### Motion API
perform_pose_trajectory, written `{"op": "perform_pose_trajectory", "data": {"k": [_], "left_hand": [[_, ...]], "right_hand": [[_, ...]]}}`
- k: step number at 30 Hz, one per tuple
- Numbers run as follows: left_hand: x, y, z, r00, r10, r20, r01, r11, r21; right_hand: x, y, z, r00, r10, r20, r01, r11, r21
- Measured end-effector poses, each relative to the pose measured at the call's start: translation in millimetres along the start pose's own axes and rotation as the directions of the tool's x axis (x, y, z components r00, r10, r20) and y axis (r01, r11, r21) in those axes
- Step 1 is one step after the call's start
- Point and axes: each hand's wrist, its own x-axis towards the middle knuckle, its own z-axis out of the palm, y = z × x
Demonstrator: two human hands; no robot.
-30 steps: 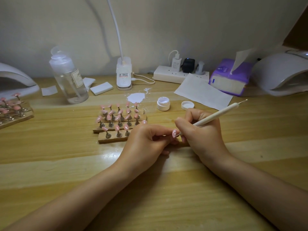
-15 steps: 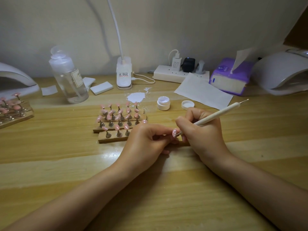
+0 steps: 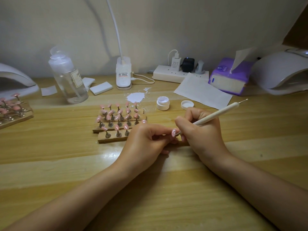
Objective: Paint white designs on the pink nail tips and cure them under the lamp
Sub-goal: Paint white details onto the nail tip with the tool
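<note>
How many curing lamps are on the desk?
2. One lamp sits at the far left edge, the other lamp at the far right beside the tissue pack. Both are partly cropped.

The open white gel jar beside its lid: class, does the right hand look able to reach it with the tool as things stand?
Probably yes. The jar stands uncapped just beyond the right hand, with bare table between them. The hand grips the dotting tool, its tip at the nail tip.
</note>
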Motion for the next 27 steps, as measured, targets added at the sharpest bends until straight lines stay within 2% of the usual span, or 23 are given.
{"op": "perform_pose_trajectory", "data": {"k": [27], "left_hand": [[-0.5,0.6,0.0,1.0,-0.014,0.006,0.014,1.0,-0.011]], "right_hand": [[0.0,1.3,-0.1,1.0,-0.011,-0.002,0.011,1.0,-0.001]]}}
